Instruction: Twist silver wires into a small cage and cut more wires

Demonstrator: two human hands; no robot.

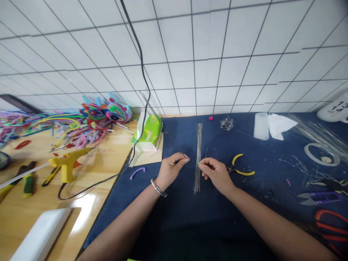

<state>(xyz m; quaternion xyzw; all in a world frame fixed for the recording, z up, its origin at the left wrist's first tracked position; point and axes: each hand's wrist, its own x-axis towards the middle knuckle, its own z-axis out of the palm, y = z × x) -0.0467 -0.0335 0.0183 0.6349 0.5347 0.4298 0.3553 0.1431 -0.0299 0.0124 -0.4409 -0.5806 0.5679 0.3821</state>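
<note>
A bundle of thin straight metal wires (pixel 199 145) lies lengthwise on the dark blue cloth in front of me. To its left, my left hand (pixel 174 166) is closed in a pinch, thumb against fingertips, apart from the bundle; anything between them is too small to make out. On the other side, my right hand (pixel 216 174) has its thumb and forefinger pinched at the bundle's right edge. A single wire shows just above that hand, but I cannot tell whether the fingers grip it. Yellow-handled pliers (pixel 244 172) lie right beside my right hand, their jaws partly hidden behind it.
On the left are a yellow glue gun (pixel 67 163) with its black cord, colourful pipe cleaners (pixel 89 139) and a green tissue pack (pixel 150 130). At right lie purple snips (pixel 323 197), red-handled scissors (pixel 330 226), a clear ring (pixel 322 154) and loose wires. A tiled wall stands behind.
</note>
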